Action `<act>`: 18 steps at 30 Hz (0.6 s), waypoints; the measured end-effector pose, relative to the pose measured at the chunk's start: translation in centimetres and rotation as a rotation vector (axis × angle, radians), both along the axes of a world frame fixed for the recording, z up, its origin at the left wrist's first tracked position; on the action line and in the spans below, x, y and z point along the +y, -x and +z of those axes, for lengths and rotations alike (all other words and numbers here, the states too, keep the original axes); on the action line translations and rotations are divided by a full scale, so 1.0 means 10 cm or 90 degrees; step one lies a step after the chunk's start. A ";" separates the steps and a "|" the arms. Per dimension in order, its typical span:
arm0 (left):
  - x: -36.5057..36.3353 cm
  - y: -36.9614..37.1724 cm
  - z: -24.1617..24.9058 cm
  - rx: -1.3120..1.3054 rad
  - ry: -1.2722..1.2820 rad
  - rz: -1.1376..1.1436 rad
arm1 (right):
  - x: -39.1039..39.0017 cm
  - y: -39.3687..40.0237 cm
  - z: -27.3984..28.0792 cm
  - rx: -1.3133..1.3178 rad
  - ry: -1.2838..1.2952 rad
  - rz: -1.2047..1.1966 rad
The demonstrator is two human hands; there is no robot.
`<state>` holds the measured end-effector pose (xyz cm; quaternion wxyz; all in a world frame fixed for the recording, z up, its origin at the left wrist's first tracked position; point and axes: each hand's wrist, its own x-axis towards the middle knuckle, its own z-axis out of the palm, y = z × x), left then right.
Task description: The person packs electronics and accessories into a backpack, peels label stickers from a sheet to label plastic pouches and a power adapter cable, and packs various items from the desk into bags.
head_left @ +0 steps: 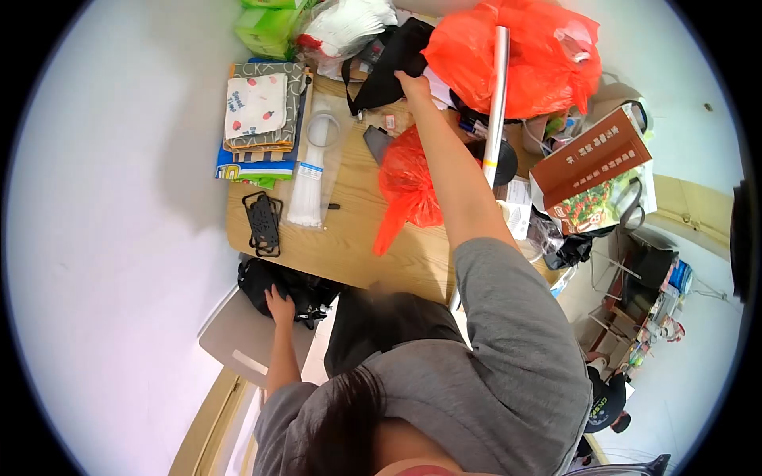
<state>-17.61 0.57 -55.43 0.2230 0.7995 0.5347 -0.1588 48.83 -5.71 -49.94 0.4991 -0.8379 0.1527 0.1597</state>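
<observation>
My right hand [414, 83] reaches to the back of the wooden table [357, 254] and closes on the edge of a black fabric bag [390, 78] with a strap. Low at the left, my left hand [279, 304] rests on a black bag [258, 284] lying on a grey chair [230, 329], its fingers apart. Below my right forearm a knotted red plastic bag [413, 178] sits on the table. A clear packet of white cable ties [308, 186] and a black phone case [263, 224] lie to the left.
Folded cloths [255, 107] are stacked at the left edge, near green packages [266, 32]. Large red bags [516, 59] stand behind a silver pole [496, 103]. A brown and white carton [591, 170] is at the right. Another person [607, 404] is far right.
</observation>
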 end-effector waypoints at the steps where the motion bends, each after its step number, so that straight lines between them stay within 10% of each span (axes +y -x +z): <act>1: -0.02 -0.25 0.17 -0.117 -0.045 0.014 | -0.04 -0.09 -0.07 0.020 -0.095 0.030; 6: 0.03 -1.13 0.88 -0.382 0.022 0.135 | -0.40 0.35 1.18 0.021 -0.666 0.035; 18: 0.12 -2.06 1.88 -0.689 0.240 -0.041 | -1.42 1.46 4.26 -0.190 -0.935 0.588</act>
